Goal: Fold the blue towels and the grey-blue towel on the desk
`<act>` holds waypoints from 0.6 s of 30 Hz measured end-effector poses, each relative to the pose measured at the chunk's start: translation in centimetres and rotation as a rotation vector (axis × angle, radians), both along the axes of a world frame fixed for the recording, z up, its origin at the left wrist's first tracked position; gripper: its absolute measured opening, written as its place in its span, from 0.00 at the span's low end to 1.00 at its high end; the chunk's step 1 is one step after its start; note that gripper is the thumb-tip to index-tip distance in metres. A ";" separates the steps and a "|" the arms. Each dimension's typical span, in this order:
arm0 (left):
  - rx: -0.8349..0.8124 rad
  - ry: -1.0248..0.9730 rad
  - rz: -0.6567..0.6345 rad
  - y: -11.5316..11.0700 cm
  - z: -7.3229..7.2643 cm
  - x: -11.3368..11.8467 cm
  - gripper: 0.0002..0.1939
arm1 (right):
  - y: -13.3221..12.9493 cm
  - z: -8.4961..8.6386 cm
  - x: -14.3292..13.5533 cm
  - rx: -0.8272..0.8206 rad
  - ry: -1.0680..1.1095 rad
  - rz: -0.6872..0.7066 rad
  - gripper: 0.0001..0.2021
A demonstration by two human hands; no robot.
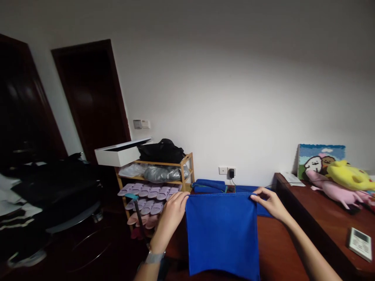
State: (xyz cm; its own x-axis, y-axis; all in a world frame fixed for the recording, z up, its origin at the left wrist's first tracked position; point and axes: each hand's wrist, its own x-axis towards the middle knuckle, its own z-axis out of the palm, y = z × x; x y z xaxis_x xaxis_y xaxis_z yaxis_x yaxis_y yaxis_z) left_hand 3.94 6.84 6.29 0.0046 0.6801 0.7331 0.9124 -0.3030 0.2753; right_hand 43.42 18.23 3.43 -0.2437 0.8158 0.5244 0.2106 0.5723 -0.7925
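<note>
A blue cloth point(222, 234) hangs upright in front of me, with a stitched hem along its top edge. The fingers of my left hand point(177, 203) pinch its upper left corner. At the upper right corner, my right hand point(268, 201) grips the hem between thumb and fingers. The lower edge sags in a curve near the bottom of the view. Behind it on the brown table point(278, 246) lie a folded blue cloth bundle point(209, 185) and another blue cloth piece point(263, 211), partly hidden by the hanging one.
Left stands a wooden rack point(187, 171) with slippers, a black bag point(161, 151) and a white box point(117, 155). A plug point(231, 173) sits in the wall socket. Plush toys point(334, 189) and a white device point(360, 244) rest on the right-hand raised surface.
</note>
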 end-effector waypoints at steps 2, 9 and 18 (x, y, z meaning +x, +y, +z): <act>-0.016 -0.020 -0.020 0.0 0.4 0.9 0.15 | -0.7 -0.1 0.8 -0.002 0.002 -0.010 0.20; -0.113 -0.084 -0.089 -0.7 1.6 2.8 0.13 | -2.7 -0.8 2.5 -0.061 0.027 -0.045 0.22; -0.387 -0.150 -0.328 -2.9 1.4 6.9 0.15 | -3.4 -1.5 4.8 -0.223 0.274 -0.091 0.28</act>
